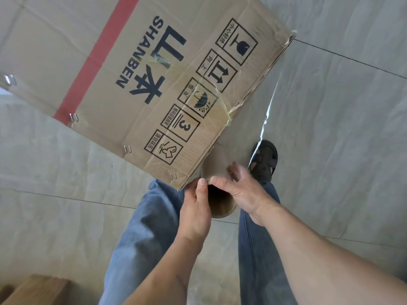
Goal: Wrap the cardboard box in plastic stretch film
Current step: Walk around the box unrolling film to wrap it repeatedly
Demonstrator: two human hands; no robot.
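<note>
Cardboard box [136,69], stiff and probably light; both hands, left hand [195,208] and right hand [240,190], grasp the near film roll [220,201], its slippery film [264,122] best steered by the core ends.

Pretty bright, even daylight, soft shadows only. Sharp white glare streak on the clear stretched plastic film [267,111]. Wide-angle bending at the edges, and the bottom corners go soft.
</note>
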